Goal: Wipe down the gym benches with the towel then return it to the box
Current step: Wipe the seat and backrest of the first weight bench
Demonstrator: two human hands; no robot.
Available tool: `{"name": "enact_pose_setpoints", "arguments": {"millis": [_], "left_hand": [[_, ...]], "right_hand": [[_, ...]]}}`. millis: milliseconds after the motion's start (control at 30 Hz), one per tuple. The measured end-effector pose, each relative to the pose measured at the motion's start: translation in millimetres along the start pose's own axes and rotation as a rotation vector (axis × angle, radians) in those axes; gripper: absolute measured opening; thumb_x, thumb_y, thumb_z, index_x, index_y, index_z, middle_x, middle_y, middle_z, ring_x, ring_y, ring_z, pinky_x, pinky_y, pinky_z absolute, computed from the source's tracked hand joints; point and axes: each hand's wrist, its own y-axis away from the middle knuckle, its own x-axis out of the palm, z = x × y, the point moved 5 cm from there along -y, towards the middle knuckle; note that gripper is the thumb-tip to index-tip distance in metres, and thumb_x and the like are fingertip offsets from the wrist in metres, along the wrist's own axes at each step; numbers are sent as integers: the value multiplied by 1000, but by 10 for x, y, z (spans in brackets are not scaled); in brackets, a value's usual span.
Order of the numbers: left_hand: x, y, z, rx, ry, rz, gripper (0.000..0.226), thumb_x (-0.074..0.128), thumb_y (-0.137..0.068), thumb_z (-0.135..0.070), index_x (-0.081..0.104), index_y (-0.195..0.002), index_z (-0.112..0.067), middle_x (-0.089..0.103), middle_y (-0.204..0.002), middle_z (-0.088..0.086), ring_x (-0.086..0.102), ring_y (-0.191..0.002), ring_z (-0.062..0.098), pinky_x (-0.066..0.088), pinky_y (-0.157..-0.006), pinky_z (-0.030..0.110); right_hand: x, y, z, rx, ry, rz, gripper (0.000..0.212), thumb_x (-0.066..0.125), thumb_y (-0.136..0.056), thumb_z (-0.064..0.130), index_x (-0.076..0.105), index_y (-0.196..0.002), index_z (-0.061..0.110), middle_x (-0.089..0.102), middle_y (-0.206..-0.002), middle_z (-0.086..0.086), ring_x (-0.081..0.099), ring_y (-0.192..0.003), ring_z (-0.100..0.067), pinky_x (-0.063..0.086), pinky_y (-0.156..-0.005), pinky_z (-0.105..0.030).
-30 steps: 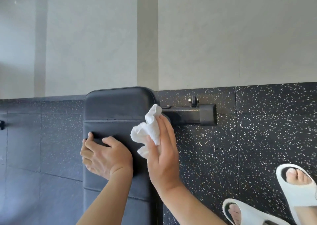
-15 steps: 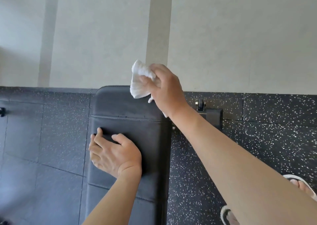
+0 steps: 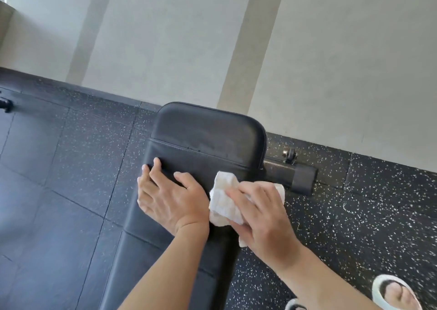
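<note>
Pressing towel point(image 3: 224, 205) onto bench point(image 3: 208, 132), right hand point(image 3: 262, 217) curls; left hand point(image 3: 170, 198) flat.

The left hand point(image 3: 169, 197) lies flat on the black padded bench point(image 3: 203, 141), fingers spread at its left edge. Just beside it, the right hand point(image 3: 262, 217) presses a crumpled white towel point(image 3: 224, 198) onto the pad — speckled rubber floor point(image 3: 354, 215) all around.

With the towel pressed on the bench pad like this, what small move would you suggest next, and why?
Probably sweep the right hand and white towel toward the pad's far end: the towel sits bunched at the bench pad right edge while the left hand braces it.
</note>
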Motion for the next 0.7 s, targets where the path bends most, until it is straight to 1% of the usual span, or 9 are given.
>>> {"name": "enact_pose_setpoints", "arguments": {"millis": [100, 133, 167, 200, 267, 367, 467, 600, 700], "left_hand": [[6, -5, 15, -10, -1, 1, 59, 37, -94, -35, 46, -151, -22, 36, -162, 5, 28, -152, 33, 15, -126, 54], [9, -6, 18, -11, 0, 3, 59, 38, -94, -34, 46, -151, -23, 36, -162, 5, 28, -152, 33, 15, -126, 54], [9, -5, 21, -7, -4, 3, 58, 39, -95, -34, 45, -151, -23, 36, -162, 4, 28, -152, 32, 15, -126, 54], [7, -6, 22, -3, -7, 2, 57, 41, -96, -33, 45, -152, -23, 36, -162, 4, 28, -152, 32, 15, -126, 54], [10, -13, 17, -2, 0, -1, 56, 44, -96, -31, 45, -152, -24, 36, -163, 4, 27, -153, 31, 16, -126, 54], [7, -7, 26, -20, 9, 2, 55, 46, -98, -31, 44, -153, -25, 35, -163, 2, 25, -154, 28, 13, -127, 52], [-6, -8, 20, -15, 17, -1, 54, 46, -98, -32, 46, -151, -24, 36, -163, 2, 27, -153, 27, 13, -127, 51], [-20, 16, -3, -9, 12, -4, 53, 51, -98, -30, 47, -150, -23, 37, -162, 3, 26, -154, 28, 13, -127, 54], [-18, 1, 22, -12, 29, 7, 54, 50, -97, -31, 46, -151, -24, 35, -163, 1, 23, -156, 28, 11, -128, 55]], "right_hand": [[29, -640, -58, -77, 130, 42, 39, 77, -89, 20, 72, -126, 9, 68, -116, -6, 55, -96, -30, 48, -83, -44], [69, -902, -78, -91, 186, 64, 33, 75, -87, 22, 74, -119, 12, 68, -113, -5, 56, -95, -31, 46, -81, -44], [138, -1161, -71, -108, 242, 103, 27, 68, -88, 26, 74, -112, 14, 67, -111, -4, 57, -95, -31, 45, -79, -44], [236, -1403, -40, -125, 287, 162, 28, 59, -90, 30, 72, -109, 15, 65, -113, -3, 56, -98, -30, 44, -80, -44], [505, -1791, 75, -190, 329, 292, 34, 49, -94, 36, 69, -116, 18, 60, -123, -1, 53, -109, -28, 43, -87, -42], [837, -2152, 261, -278, 341, 397, 32, 50, -101, 38, 64, -126, 23, 53, -136, 2, 48, -120, -24, 40, -92, -37], [854, -2153, 267, -320, 328, 431, 30, 51, -101, 36, 64, -124, 22, 52, -135, 2, 48, -119, -23, 41, -92, -36], [331, -1668, -10, -351, 215, 381, 25, 63, -95, 26, 71, -114, 12, 62, -115, -5, 53, -102, -30, 46, -87, -46], [-126, -1311, -263, -336, 178, 365, 33, 70, -95, 24, 72, -126, 12, 65, -113, -5, 53, -96, -30, 49, -86, -47]]}}
